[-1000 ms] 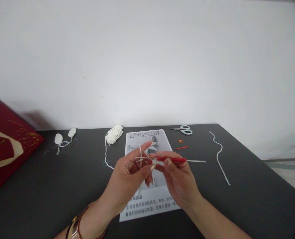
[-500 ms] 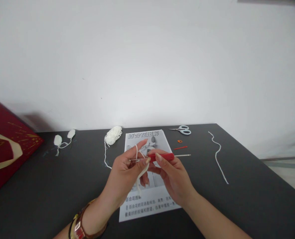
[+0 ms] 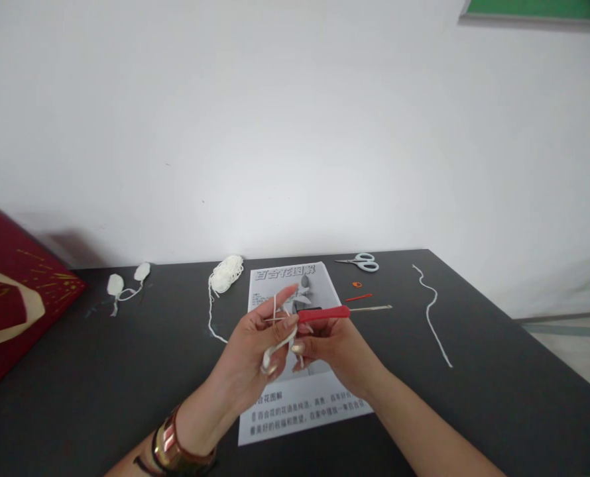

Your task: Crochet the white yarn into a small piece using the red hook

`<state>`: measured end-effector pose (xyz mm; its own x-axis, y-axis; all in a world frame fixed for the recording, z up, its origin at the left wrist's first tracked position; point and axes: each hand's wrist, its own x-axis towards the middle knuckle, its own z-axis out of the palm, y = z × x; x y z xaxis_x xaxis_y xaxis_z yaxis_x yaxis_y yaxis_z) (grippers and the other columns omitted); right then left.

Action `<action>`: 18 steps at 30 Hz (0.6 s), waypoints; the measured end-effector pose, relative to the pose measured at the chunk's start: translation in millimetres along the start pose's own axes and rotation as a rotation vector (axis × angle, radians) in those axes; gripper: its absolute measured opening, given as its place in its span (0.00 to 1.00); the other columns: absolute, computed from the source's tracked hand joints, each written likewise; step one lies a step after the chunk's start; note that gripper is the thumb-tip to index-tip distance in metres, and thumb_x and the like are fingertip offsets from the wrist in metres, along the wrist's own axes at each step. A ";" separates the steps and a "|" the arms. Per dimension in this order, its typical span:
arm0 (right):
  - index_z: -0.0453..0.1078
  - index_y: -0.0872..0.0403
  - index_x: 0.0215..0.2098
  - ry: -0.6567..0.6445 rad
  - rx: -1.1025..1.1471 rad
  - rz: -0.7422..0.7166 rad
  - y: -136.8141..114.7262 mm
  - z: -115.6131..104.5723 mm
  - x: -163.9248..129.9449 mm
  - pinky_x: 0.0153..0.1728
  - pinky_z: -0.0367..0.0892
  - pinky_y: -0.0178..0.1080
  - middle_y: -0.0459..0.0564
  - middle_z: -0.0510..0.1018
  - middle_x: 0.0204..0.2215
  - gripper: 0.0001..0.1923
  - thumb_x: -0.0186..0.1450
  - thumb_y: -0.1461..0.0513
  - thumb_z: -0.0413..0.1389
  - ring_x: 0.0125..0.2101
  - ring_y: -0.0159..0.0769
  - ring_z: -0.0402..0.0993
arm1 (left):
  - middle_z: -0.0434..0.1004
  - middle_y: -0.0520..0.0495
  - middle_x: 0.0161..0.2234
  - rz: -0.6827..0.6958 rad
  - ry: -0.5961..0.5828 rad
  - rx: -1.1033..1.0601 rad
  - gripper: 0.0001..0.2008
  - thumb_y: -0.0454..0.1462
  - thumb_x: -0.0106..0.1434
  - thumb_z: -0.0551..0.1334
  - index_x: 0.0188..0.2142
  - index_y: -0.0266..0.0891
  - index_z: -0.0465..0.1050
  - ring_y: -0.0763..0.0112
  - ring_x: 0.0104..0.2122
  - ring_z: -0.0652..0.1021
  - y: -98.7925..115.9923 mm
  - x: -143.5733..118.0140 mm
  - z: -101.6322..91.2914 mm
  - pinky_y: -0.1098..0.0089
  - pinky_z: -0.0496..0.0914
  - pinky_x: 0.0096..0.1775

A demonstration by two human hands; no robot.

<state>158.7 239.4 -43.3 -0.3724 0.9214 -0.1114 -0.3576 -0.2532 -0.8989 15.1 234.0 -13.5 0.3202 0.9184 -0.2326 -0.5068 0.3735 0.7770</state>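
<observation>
My left hand is closed, its thumb pressing a white crochet piece and the thin shaft of a crochet hook. White yarn runs over its raised index finger. The hook's red handle lies across the fingers of my right hand, and a thin metal shaft shows past its right end. My right thumb is below the handle, pinched with the fingers at the edge of the crochet piece. Fingers partly hide the stitches and the hook's tip.
Under my hands lies a printed sheet. A white yarn ball and two small white crocheted pieces sit leftward. Scissors, an orange stitch marker, a red needle and a loose yarn strand lie rightward. A red bag stands far left.
My right thumb has come off the red handle and moved down to the crochet piece. The piece's lower end has curled up towards my left fingers. The view has tilted slightly.
</observation>
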 end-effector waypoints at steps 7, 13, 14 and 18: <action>0.76 0.56 0.21 0.051 -0.149 -0.131 -4.1 -2.0 1.8 0.21 0.65 0.32 0.43 0.76 0.17 0.08 0.46 0.61 0.69 0.17 0.27 0.69 | 0.70 0.56 0.20 -0.046 -0.015 0.027 0.27 0.36 0.54 0.69 0.54 0.40 0.70 0.89 0.08 0.57 -4.9 2.9 -5.3 0.82 0.48 0.10; 0.77 0.52 0.27 0.225 -0.661 -0.487 -11.7 -4.2 -0.3 0.27 0.67 0.35 0.48 0.81 0.26 0.03 0.57 0.64 0.60 0.26 0.34 0.74 | 0.65 0.59 0.16 -0.095 0.038 0.091 0.22 0.36 0.52 0.70 0.48 0.39 0.75 0.89 0.08 0.56 2.5 8.6 -8.3 0.82 0.48 0.10; 0.77 0.52 0.27 0.236 -0.704 -0.502 -12.1 -4.7 -0.3 0.27 0.67 0.35 0.48 0.81 0.27 0.04 0.58 0.65 0.60 0.26 0.34 0.74 | 0.65 0.59 0.16 -0.098 0.043 0.099 0.21 0.36 0.52 0.70 0.47 0.38 0.75 0.89 0.08 0.56 3.9 9.5 -8.3 0.82 0.48 0.10; 0.76 0.52 0.27 0.225 -0.641 -0.433 -13.7 -8.6 2.8 0.26 0.67 0.35 0.46 0.78 0.25 0.02 0.57 0.64 0.61 0.26 0.33 0.71 | 0.66 0.58 0.16 -0.101 0.018 0.125 0.20 0.36 0.51 0.70 0.45 0.37 0.77 0.89 0.08 0.56 7.1 13.8 -12.3 0.82 0.47 0.10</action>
<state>170.0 248.0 -34.9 -0.1079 0.9536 0.2813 0.1557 0.2956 -0.9425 6.0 251.0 -18.3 0.3499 0.8794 -0.3228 -0.3684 0.4460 0.8157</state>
